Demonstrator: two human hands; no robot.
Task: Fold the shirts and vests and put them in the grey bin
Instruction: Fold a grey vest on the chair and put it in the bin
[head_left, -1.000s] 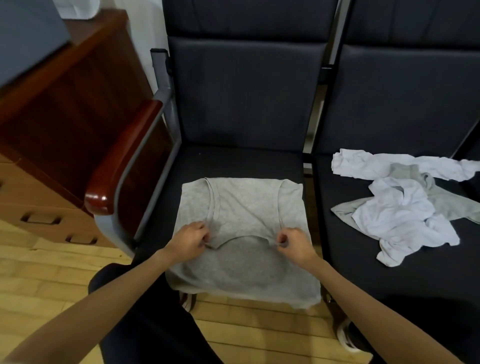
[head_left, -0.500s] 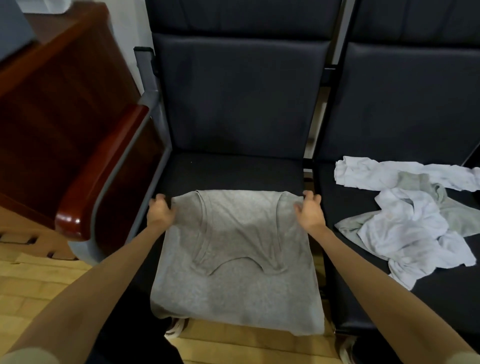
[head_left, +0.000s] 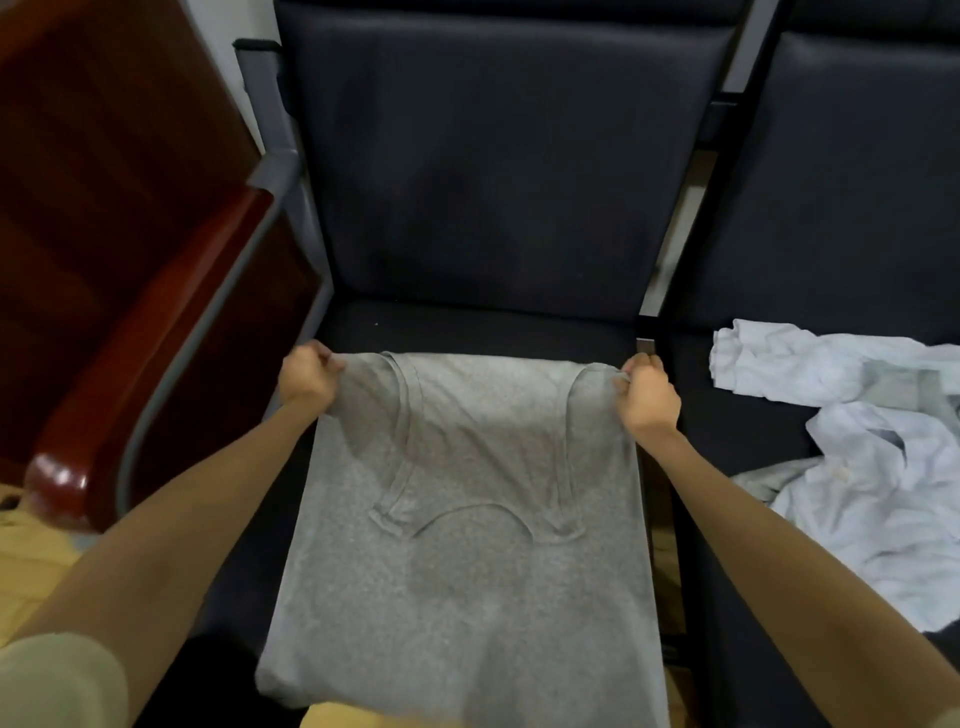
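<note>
— How many garments are showing?

— One grey vest (head_left: 467, 519) is lying spread over the front of the left chair seat (head_left: 467, 325), its near end hanging off the seat edge toward the person. Its straps are folded down onto the body, so the far edge is a fold. Then there is a heap of clothes (head_left: 852, 457) sitting on the right chair seat (head_left: 737, 426), well apart from the vest. I am making out white pieces and at least one grey piece in it, but they are tangled, so I cannot give a count.

— And the hands?

— Two. The left hand (head_left: 306, 382) is gripping the far left corner of the vest, fingers curled around the cloth. The right hand (head_left: 647, 397) is pinching the far right corner, fingers curled tight on the fabric. Both corners are being held just above the seat.

— How many chairs?

— Two dark padded chairs side by side, sharing a metal frame. One wooden armrest (head_left: 150, 364) is standing to the left of the vest, and a dark wooden cabinet (head_left: 104, 156) is showing behind it.

— What is cut off or hidden?

— The heap is running off the right edge. The vest's lower hem is dropping out of the bottom of the view. The fingertips are buried in the cloth. No bin is appearing anywhere.
</note>
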